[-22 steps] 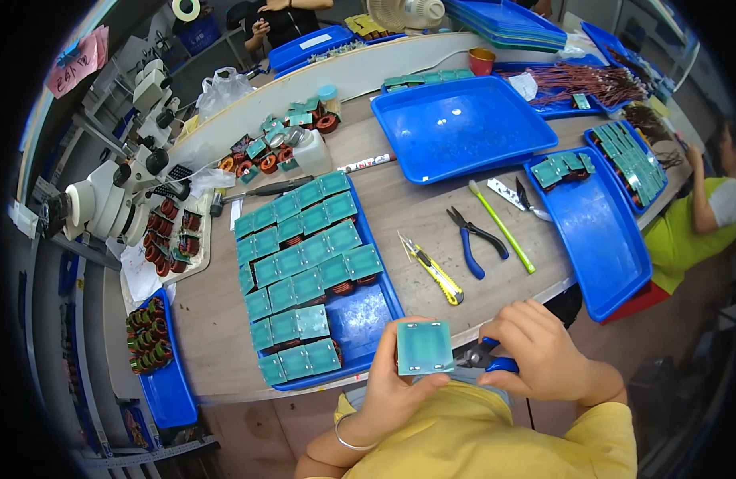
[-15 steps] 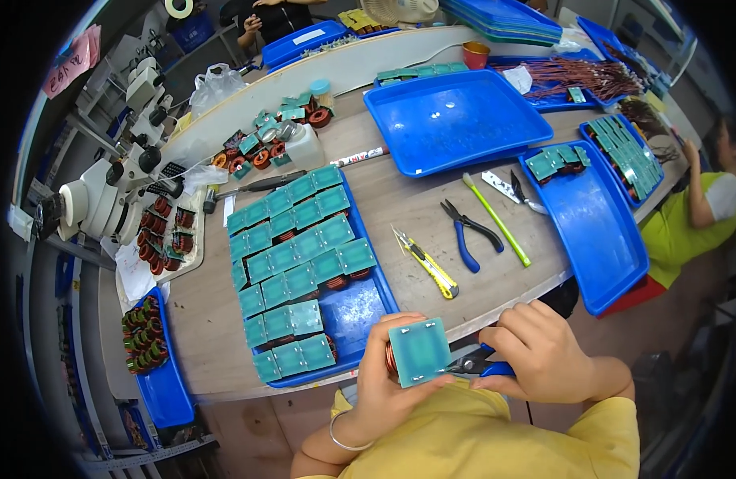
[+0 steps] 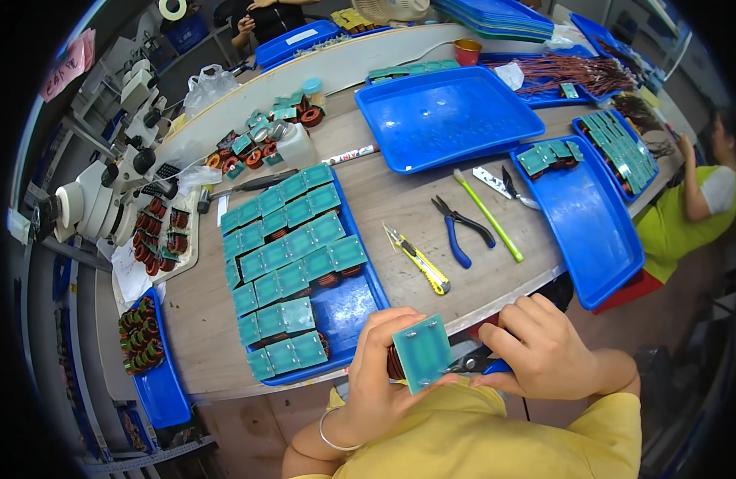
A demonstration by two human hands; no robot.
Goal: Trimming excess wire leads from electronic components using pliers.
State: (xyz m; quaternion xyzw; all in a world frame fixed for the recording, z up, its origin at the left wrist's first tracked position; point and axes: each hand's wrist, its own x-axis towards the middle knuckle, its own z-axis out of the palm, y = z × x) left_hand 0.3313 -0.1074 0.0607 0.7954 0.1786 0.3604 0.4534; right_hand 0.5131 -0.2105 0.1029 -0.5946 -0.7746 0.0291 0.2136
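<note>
My left hand (image 3: pixel 373 399) grips a square green circuit board (image 3: pixel 424 353) by its edge, its face tilted toward me. Dark copper windings show behind the board, partly covered by my fingers. Metal pins stand out near its upper and lower edges. In my right hand (image 3: pixel 547 351) is a pair of blue-handled cutters (image 3: pixel 468 365), their jaws at the pins by the board's lower right corner. Whether the jaws touch a pin I cannot tell. Just beyond my left hand lies a blue tray (image 3: pixel 348 307) with rows of similar board-topped coils (image 3: pixel 296 243).
A yellow box cutter (image 3: pixel 418 259), blue pliers (image 3: pixel 459 231) and a green brush (image 3: pixel 489 215) lie on the table. Blue trays (image 3: pixel 455 120) stand beyond them and another (image 3: pixel 595 239) overhangs the right edge. A microscope (image 3: pixel 88 195) is at left. A co-worker (image 3: pixel 695 199) sits at right.
The board has tilted a little in my left hand, its face turning slightly. The cutters stay by its lower right corner. The whole view has shifted slightly.
</note>
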